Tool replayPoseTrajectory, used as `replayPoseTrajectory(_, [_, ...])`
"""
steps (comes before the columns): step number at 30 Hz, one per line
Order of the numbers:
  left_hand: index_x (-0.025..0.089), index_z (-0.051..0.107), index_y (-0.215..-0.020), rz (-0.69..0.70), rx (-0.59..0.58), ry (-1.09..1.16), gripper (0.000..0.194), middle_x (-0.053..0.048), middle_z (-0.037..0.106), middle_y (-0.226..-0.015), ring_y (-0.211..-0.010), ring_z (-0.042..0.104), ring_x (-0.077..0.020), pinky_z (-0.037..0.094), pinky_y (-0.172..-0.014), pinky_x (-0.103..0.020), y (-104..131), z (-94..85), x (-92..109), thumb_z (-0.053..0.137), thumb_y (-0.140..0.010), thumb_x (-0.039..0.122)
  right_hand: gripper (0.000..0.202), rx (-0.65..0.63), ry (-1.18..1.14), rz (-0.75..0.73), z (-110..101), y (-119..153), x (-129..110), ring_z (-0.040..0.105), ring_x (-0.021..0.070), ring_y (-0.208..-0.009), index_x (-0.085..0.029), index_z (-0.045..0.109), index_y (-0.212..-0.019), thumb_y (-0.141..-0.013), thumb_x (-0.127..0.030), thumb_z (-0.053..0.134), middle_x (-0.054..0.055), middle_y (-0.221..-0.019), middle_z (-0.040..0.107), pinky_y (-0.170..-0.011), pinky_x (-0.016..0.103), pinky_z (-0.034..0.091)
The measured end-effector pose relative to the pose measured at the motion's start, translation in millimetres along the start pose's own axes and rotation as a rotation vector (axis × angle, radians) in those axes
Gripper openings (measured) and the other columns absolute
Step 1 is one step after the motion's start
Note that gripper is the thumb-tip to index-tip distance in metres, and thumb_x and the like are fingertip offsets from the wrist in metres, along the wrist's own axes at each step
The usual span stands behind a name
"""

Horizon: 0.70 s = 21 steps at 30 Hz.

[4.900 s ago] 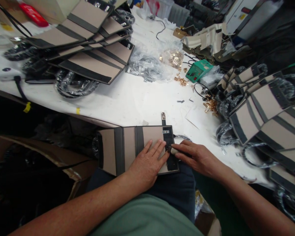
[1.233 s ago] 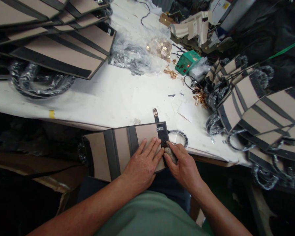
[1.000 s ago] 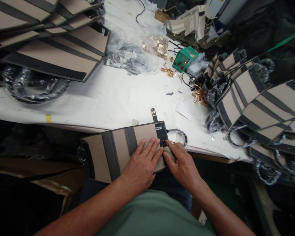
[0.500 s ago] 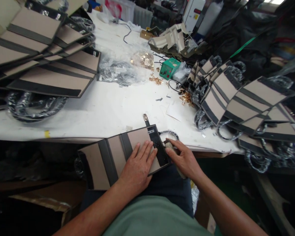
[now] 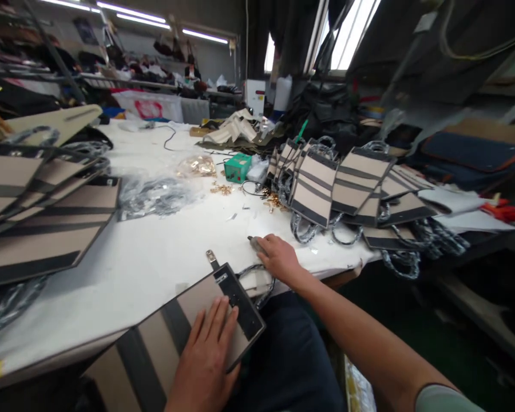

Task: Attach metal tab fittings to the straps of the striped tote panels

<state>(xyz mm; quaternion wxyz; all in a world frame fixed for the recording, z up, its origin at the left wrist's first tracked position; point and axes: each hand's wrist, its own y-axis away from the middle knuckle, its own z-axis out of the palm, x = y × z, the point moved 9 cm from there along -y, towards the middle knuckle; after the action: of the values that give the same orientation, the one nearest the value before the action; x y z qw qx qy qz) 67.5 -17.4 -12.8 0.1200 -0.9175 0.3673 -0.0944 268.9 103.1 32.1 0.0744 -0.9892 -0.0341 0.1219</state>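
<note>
A bag panel (image 5: 150, 346) in beige with dark grey stripes lies at a slant across my lap and the table's edge. A metal clasp on a short dark strap (image 5: 212, 258) sticks out from its far side. Its wrapped handle loop (image 5: 264, 286) reaches past the black end strip. My left hand (image 5: 208, 349) lies flat on the panel, fingers stretched toward that strip. Beyond the panel, over the white table, my right hand (image 5: 278, 257) grips a grey-handled tool (image 5: 256, 244) with a dark tip pointing away to the left. Its exact kind is unclear.
Stacked bag panels stand at the left (image 5: 38, 246) and right (image 5: 315, 183) of the white table (image 5: 154, 252). Between them are a plastic bag of dark parts (image 5: 154, 197), loose gold hardware (image 5: 221, 189) and a green box (image 5: 237, 168) with a cable.
My right hand has moved with the tool off the panel's end and out over the table. The view has tilted up and turned right. My left hand stays on the panel.
</note>
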Motion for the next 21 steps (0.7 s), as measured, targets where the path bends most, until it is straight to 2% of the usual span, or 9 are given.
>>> replayPoseTrajectory(3, [0.023,0.041,-0.152,0.057,0.078,-0.017,0.086,-0.011,0.041,-0.161,-0.147,0.041,-0.0309,0.027,-0.123,-0.043,-1,0.4,-2,0.070,-0.077,0.052,0.023,0.183,-0.118,-0.007,-14,19,24,0.064,0.0181,-0.104,-0.025,0.071,-0.115,-0.101,-0.028,0.053,0.006,-0.109,0.070,-0.092,0.028,0.048])
replayPoseTrajectory(6, [0.022,0.040,-0.152,0.086,0.107,-0.051,0.086,-0.011,0.045,-0.159,-0.146,0.042,-0.0303,0.028,-0.122,-0.043,-1,0.7,-2,0.070,-0.075,0.044,0.025,0.289,-0.114,0.151,-26,50,79,0.065,0.0179,-0.098,-0.024,0.075,-0.099,-0.102,-0.030,0.051,0.004,-0.100,0.071,-0.088,0.029,0.049])
replayPoseTrajectory(9, [0.020,0.040,-0.152,0.107,0.119,-0.114,0.084,-0.012,0.044,-0.159,-0.146,0.041,-0.0315,0.034,-0.119,-0.046,-1,1.2,0,0.067,-0.073,0.032,0.025,0.249,-0.020,0.392,-27,76,142,0.066,0.0201,-0.099,-0.024,0.076,-0.104,-0.097,-0.038,0.056,0.005,-0.104,0.071,-0.085,0.030,0.049])
replayPoseTrajectory(11, [0.019,0.040,-0.152,0.105,0.109,-0.142,0.083,-0.013,0.040,-0.161,-0.147,0.040,-0.0322,0.038,-0.117,-0.048,0,1.1,2,0.065,-0.073,0.027,0.029,0.162,0.025,0.495,-22,84,171,0.065,0.0215,-0.104,-0.026,0.076,-0.111,-0.096,-0.042,0.058,0.006,-0.111,0.071,-0.086,0.030,0.048])
replayPoseTrajectory(13, [0.019,0.041,-0.152,0.078,0.075,-0.132,0.083,-0.012,0.037,-0.163,-0.148,0.038,-0.0324,0.040,-0.117,-0.049,0,0.3,3,0.064,-0.073,0.025,0.031,0.078,0.040,0.524,-16,84,184,0.065,0.0226,-0.107,-0.027,0.077,-0.112,-0.096,-0.042,0.056,0.006,-0.114,0.070,-0.085,0.030,0.047])
replayPoseTrajectory(16, [0.019,0.041,-0.152,0.027,0.002,-0.071,0.081,-0.012,0.035,-0.164,-0.150,0.035,-0.0326,0.039,-0.118,-0.052,1,-1.4,5,0.066,-0.076,0.026,0.030,0.008,0.020,0.510,-11,78,190,0.066,0.0233,-0.104,-0.028,0.078,-0.106,-0.094,-0.042,0.054,0.006,-0.113,0.070,-0.084,0.031,0.047])
replayPoseTrajectory(21, [0.019,0.043,-0.151,-0.045,-0.070,0.060,0.076,-0.014,0.038,-0.162,-0.152,0.032,-0.0330,0.033,-0.122,-0.055,0,-3.7,6,0.067,-0.080,0.031,0.028,-0.113,-0.051,0.466,-2,62,201,0.068,0.0230,-0.091,-0.023,0.077,-0.099,-0.085,-0.040,0.060,0.007,-0.101,0.075,-0.080,0.032,0.048])
